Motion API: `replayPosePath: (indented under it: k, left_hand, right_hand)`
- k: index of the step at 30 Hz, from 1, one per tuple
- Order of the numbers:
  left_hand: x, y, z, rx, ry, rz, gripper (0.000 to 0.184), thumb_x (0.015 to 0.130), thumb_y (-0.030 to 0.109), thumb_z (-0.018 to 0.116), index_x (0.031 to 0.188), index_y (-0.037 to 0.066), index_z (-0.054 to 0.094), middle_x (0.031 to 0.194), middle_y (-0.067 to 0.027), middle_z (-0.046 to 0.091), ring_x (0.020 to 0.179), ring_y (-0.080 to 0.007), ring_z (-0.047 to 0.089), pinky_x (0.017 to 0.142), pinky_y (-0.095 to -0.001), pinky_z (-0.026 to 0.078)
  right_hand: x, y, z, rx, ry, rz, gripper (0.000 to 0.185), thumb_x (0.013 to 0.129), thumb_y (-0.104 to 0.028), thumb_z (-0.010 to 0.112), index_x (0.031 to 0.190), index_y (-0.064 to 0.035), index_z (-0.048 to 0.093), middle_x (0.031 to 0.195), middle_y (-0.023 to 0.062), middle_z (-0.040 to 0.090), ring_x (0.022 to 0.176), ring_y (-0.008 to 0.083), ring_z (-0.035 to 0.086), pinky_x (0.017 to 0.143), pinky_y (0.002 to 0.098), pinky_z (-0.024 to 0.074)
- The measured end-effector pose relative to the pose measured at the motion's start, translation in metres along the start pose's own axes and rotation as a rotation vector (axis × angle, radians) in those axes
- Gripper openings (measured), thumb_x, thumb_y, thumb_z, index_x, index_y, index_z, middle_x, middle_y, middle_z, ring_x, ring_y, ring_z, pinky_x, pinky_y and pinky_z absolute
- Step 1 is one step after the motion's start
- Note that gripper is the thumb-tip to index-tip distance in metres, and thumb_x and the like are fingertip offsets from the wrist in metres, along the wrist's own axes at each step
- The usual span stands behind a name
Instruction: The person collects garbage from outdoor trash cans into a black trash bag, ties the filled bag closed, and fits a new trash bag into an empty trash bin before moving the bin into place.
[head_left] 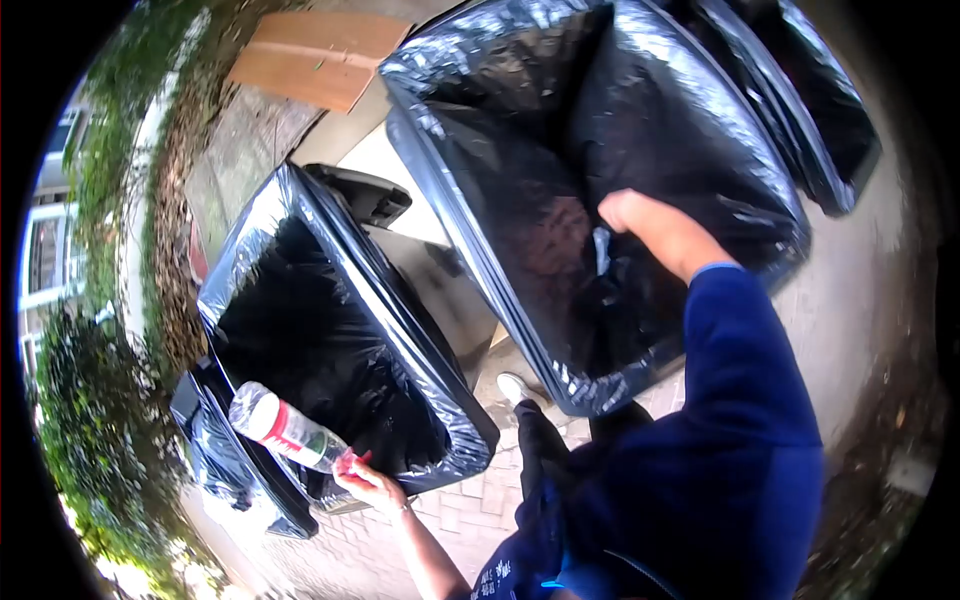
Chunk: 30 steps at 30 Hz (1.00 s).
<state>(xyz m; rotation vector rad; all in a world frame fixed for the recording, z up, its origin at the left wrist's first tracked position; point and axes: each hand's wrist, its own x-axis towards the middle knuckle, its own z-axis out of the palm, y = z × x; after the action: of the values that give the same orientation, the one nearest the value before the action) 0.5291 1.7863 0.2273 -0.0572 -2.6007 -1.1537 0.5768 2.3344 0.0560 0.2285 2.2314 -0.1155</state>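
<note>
My left hand (372,487) is closed on one end of a clear plastic bottle (312,442) with a red and white label. Something red shows at my fingers, and the bottle lies tilted over the near rim of the smaller lined bin (440,385). My right hand (630,212) reaches over the large bin lined with a black bag (700,130), its fingers curled. A small pale strip (601,250) shows just below that hand; whether the fingers hold it I cannot tell. Something brownish (560,235) lies deeper in the large bin.
Another black-lined bin (835,100) stands at the upper right. A black bin part with a bag (235,465) is at the lower left. Flattened cardboard (315,55) lies at the top. Brick paving (450,510) is underfoot, with shrubs (100,400) along the left.
</note>
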Motion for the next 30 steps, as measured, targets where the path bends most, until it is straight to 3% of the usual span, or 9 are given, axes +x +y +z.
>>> replayPosePath:
  k: [1,4,9,13,18,19,24,26,30]
  left_hand:
    - [0.001,0.000,0.000,-0.007,-0.007,-0.038,0.031,0.089,0.023,0.036,0.107,-0.001,0.035,0.097,-0.0149,0.048,0.072,-0.0184,0.050,0.065,-0.0270,0.044]
    - [0.000,0.012,0.002,0.068,-0.018,0.022,0.034,0.088,0.027,0.036,0.109,0.000,0.035,0.100,-0.0153,0.047,0.082,-0.0197,0.050,0.066,-0.0260,0.045]
    - [-0.002,-0.006,-0.004,0.055,0.003,0.007,0.033,0.089,0.025,0.035,0.112,0.001,0.034,0.101,-0.0123,0.048,0.081,-0.0168,0.049,0.062,-0.0225,0.043]
    - [-0.001,-0.003,-0.006,0.156,-0.001,0.098,0.028,0.084,0.021,0.048,0.103,0.001,0.042,0.088,-0.0075,0.049,0.074,-0.0154,0.047,0.066,-0.0250,0.041]
    - [0.005,0.021,-0.004,0.425,-0.194,0.021,0.035,0.072,0.025,0.062,0.098,0.006,0.049,0.086,-0.0099,0.055,0.075,-0.0212,0.052,0.068,-0.0303,0.042]
    - [0.003,0.034,-0.003,0.403,-0.163,0.071,0.036,0.070,0.025,0.063,0.097,0.007,0.050,0.087,-0.0103,0.055,0.075,-0.0227,0.053,0.069,-0.0305,0.042]
    - [0.005,0.014,-0.004,0.230,-0.117,0.111,0.034,0.069,0.022,0.063,0.096,0.007,0.050,0.083,-0.0101,0.056,0.073,-0.0228,0.054,0.069,-0.0304,0.043]
    - [0.004,0.018,-0.004,0.332,-0.069,0.110,0.032,0.069,0.020,0.064,0.095,0.006,0.051,0.079,-0.0094,0.056,0.069,-0.0221,0.053,0.067,-0.0304,0.043]
    - [0.001,0.058,-0.012,0.328,-0.191,0.013,0.030,0.070,0.028,0.065,0.088,0.006,0.056,0.079,-0.0081,0.060,0.073,-0.0175,0.057,0.069,-0.0257,0.045]
  right_hand:
    - [0.019,-0.007,0.029,0.142,0.133,-0.030,0.016,0.062,-0.008,0.055,0.076,-0.0082,0.063,0.088,0.0121,0.060,0.084,0.0266,0.057,0.068,0.0322,0.0467]
    - [0.061,-0.020,0.091,-0.015,-0.149,0.040,0.037,0.071,-0.020,0.056,0.108,-0.0149,0.053,0.103,0.0066,0.056,0.098,0.0194,0.052,0.077,0.0309,0.0428]
    - [0.069,-0.033,0.106,-0.057,-0.232,0.034,0.031,0.079,-0.022,0.048,0.109,-0.0147,0.052,0.106,0.0040,0.055,0.098,0.0183,0.053,0.076,0.0296,0.0432]
    - [0.068,-0.018,0.037,0.190,0.131,-0.317,0.023,0.073,-0.026,0.055,0.093,-0.0163,0.062,0.096,0.0020,0.059,0.084,0.0192,0.057,0.069,0.0338,0.0456]
    - [-0.017,-0.007,-0.047,0.146,0.078,-0.167,0.018,0.067,-0.023,0.060,0.078,-0.0089,0.063,0.079,0.0098,0.060,0.066,0.0224,0.055,0.055,0.0386,0.0436]
    - [0.014,0.015,-0.019,0.130,0.262,-0.343,0.010,0.058,-0.017,0.060,0.050,-0.0116,0.058,0.048,0.0040,0.053,0.043,0.0189,0.049,0.041,0.0341,0.0386]
    - [-0.046,0.048,-0.022,0.035,0.052,-0.295,0.023,0.068,-0.028,0.057,0.069,-0.0066,0.063,0.070,0.0092,0.060,0.067,0.0225,0.057,0.062,0.0339,0.0426]
    - [-0.116,0.036,-0.054,0.474,0.556,-0.462,0.027,0.071,-0.025,0.051,0.060,-0.0017,0.059,0.053,0.0113,0.052,0.053,0.0212,0.052,0.049,0.0337,0.0394]
    - [-0.195,0.015,-0.095,0.990,1.125,-0.484,0.025,0.077,-0.023,0.049,0.063,-0.0028,0.052,0.060,0.0067,0.055,0.055,0.0165,0.053,0.051,0.0295,0.0409]
